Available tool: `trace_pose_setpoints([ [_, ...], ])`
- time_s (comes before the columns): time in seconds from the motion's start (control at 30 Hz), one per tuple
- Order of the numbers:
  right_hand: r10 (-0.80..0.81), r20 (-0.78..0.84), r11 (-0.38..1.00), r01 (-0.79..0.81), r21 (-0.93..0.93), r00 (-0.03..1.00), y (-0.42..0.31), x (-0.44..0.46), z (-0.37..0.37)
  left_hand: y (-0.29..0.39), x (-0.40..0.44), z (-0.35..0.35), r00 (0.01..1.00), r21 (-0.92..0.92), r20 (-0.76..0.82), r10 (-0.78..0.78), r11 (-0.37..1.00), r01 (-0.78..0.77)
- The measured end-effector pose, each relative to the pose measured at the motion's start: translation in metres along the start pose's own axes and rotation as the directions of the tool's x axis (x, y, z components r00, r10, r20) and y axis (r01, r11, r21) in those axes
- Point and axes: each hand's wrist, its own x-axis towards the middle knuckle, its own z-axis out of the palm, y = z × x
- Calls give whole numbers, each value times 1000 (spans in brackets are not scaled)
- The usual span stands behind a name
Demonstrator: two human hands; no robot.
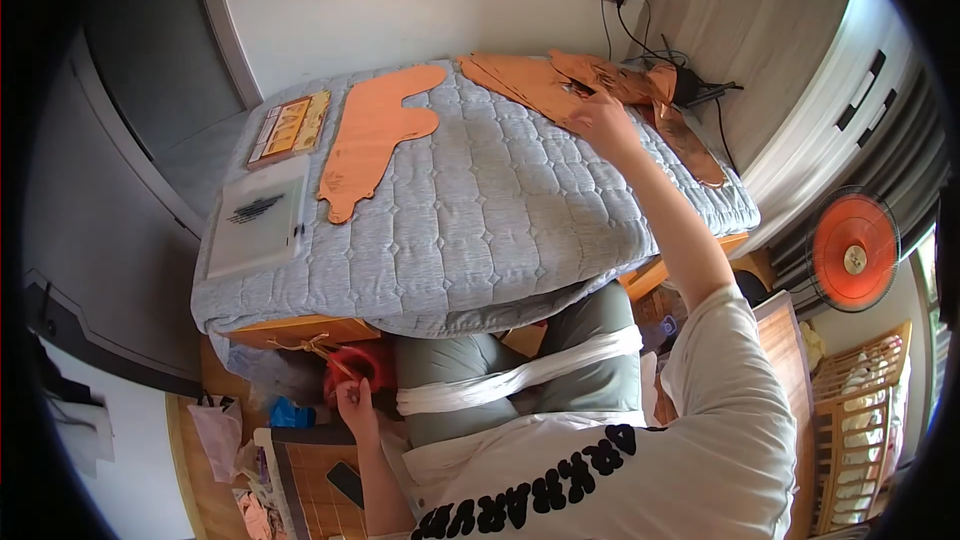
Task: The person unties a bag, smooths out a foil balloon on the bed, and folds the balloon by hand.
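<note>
Beside the bed (480, 220), left hand (356, 402) near red container (380, 362), contents unclear

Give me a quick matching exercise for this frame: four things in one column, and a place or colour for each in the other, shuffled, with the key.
Things
1. right hand
2. fan
3. white band
4. dark slab

Places or colours
A. across the grey-green trousers
B. on the tan mat, low in the picture
C. at the orange sheets on the mattress
D. round, red-orange face

Pairs: 1-C, 2-D, 3-A, 4-B
</note>
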Motion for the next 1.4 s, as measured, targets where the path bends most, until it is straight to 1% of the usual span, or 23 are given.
trace_pose_setpoints([
  [0.07, 43, -3, 989, -43, -144, 999, 38, 20, 27, 5, -2, 1, 1000, 21, -15, -14, 1000, 14],
  [0.1, 38, -5, 989, -38, -143, 999, 39, 22, 29, 5, -3, 0, 1000, 47, -23, -12, 999, 13],
  [0.17, 34, 107, 981, -12, -195, 994, 40, 26, 36, 5, -7, -2, 999, 76, -37, -11, 997, 14],
  [0.33, 62, 127, 971, -31, -239, 990, 28, 32, 40, 1, -12, -5, 996, 85, -64, 55, 995, -50],
  [0.5, 104, 118, 978, -80, -192, 988, 40, 31, 42, 2, -9, -11, 998, 75, -53, -16, 997, 20],
  [0.57, 61, 53, 993, -55, -102, 997, 43, 26, 40, 2, -9, -11, 997, 85, -56, -56, 995, 61],
  [0.6, 60, 57, 993, -54, -102, 997, 37, 23, 35, 2, -9, -10, 998, 70, -49, -35, 997, 38],
  [0.63, 61, 83, 998, -60, -17, 995, 24, 18, 24, 2, -9, -10, 999, 55, -47, -16, 998, 18],
  [0.67, 54, 115, 996, -63, 69, 992, 6, 12, 14, -2, -8, -9, 998, 58, -59, -25, 998, 28],
  [0.7, 37, 136, 996, -48, 78, 990, -15, 4, 7, -9, -7, -9, 999, 25, -49, 2, 1000, -1],
  [0.77, -74, 36, 958, 61, 279, 997, -71, -27, -3, -17, -12, -12, 999, -16, -48, 19, 1000, -20],
  [0.83, -145, 105, 853, 71, 518, 984, -140, -65, -17, -16, -9, -11, 999, -44, -44, 12, 999, -14],
  [0.87, -242, 141, 790, 111, 603, 960, -168, -85, -18, -16, -9, -10, 999, -56, -44, 6, 998, -8],
  [0.97, -563, 187, 487, 140, 862, 805, -244, -145, 24, -11, -8, -9, 997, 41, -60, 44, 998, -42],
  [1.0, -626, 281, 439, 31, 898, 727, -272, -163, 34, -4, -8, -8, 997, 98, -66, 49, 994, -43],
  [1.03, -659, 230, 374, 47, 926, 716, -295, -187, 63, 6, -9, -8, 998, 110, -64, 26, 994, -19],
  [1.1, -678, 244, 475, 160, 866, 693, -332, -229, 115, 16, -11, -7, 998, 106, -70, 0, 994, 8],
  [1.13, -699, 236, 450, 159, 879, 675, -345, -241, 138, 17, -10, -8, 997, 96, -75, -3, 995, 10],
  [1.17, -628, 323, 577, 146, 803, 708, -356, -248, 161, 18, -10, -10, 995, 109, -101, -2, 994, 13],
  [1.2, -540, 398, 695, 127, 708, 742, -366, -255, 183, 19, -10, -11, 995, 50, -95, -14, 999, 19],
  [1.23, -553, 393, 682, 128, 720, 735, -375, -259, 206, 20, -12, -13, 996, -9, -82, -26, 1000, 25],
  [1.3, -410, 462, 863, 172, 474, 786, -389, -259, 248, 35, -17, -17, 994, 12, -100, -49, 999, 50],
  [1.4, -449, 461, 794, 106, 598, 765, -395, -251, 278, 40, -19, -23, 993, 25, -103, -60, 998, 63],
])
